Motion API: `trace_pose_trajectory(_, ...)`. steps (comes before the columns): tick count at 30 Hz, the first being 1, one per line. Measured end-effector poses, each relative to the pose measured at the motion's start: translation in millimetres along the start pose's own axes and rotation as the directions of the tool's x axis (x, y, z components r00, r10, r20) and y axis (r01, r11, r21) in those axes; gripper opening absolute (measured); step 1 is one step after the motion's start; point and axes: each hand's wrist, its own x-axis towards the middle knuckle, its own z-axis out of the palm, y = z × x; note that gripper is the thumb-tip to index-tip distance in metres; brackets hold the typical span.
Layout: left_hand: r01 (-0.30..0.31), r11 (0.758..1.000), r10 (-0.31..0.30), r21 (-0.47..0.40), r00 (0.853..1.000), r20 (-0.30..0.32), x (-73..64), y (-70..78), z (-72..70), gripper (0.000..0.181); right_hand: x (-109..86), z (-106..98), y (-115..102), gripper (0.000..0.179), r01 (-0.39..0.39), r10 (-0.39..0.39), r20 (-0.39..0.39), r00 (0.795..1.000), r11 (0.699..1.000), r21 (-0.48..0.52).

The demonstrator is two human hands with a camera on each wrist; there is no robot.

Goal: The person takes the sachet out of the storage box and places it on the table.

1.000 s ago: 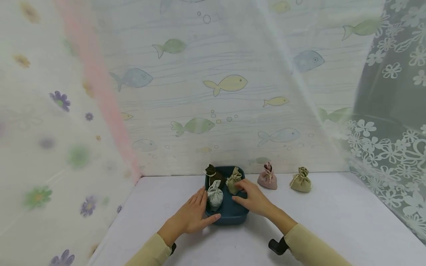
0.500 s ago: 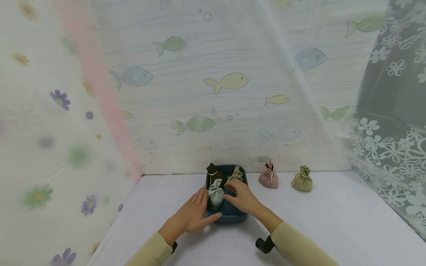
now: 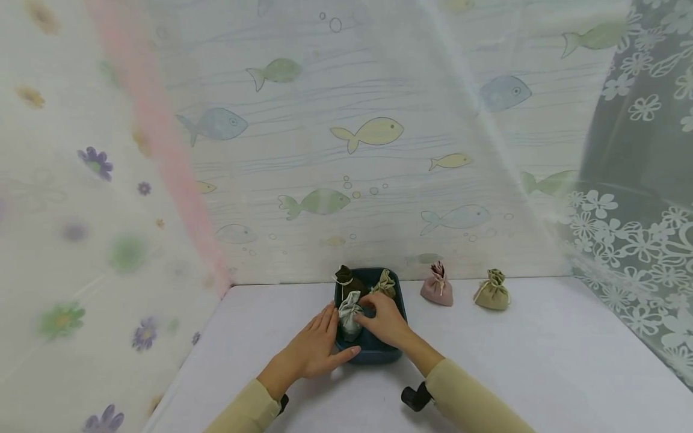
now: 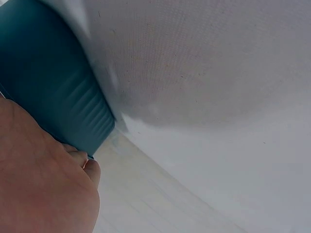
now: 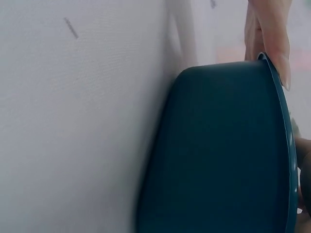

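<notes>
A dark blue bin on the table holds three small drawstring pouches. My left hand rests along the bin's left rim, fingers extended and thumb over the front edge. Reaching in from the right, my right hand pinches the pale grey-green pouch at the bin's left side with fingers and thumb. Behind it sits a dark brown pouch with a light cord. An olive-tan pouch stands at the back right, its lower part hidden by my right hand.
Right of the bin, a pink pouch and a tan-green pouch stand on the white-covered table. A fish-printed curtain hangs along the back edge, with a flowered curtain on the left.
My right hand has let go of the olive-tan pouch, moved left across the bin and taken hold of the pale grey-green pouch. My left hand has stayed on the rim.
</notes>
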Motion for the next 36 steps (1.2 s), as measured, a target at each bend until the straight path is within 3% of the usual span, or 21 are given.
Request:
trace_pose_trajectory(7,-0.008,1.000,0.008,0.001,1.000,-0.001,0.4,0.2,-1.7,0.111,3.3,3.7,-2.7,0.029,-0.034,0.034,0.006,0.999,0.999,0.020)
trace_pose_trajectory(16,0.004,1.000,-0.004,0.003,1.000,-0.011,2.7,-2.8,1.5,0.112,4.1,5.5,-3.1,0.019,-0.041,0.043,0.053,0.998,0.998,-0.041)
trace_pose_trajectory(24,0.001,1.000,-0.001,-0.020,1.000,-0.002,1.3,-0.2,4.0,0.109,0.4,5.4,1.3,0.006,-0.002,0.006,0.076,0.997,0.999,-0.050)
trace_pose_trajectory(36,0.000,1.000,0.000,-0.023,1.000,-0.012,0.9,0.4,3.0,0.108,-0.2,4.6,0.0,0.007,0.040,-0.037,0.061,0.997,0.998,-0.051)
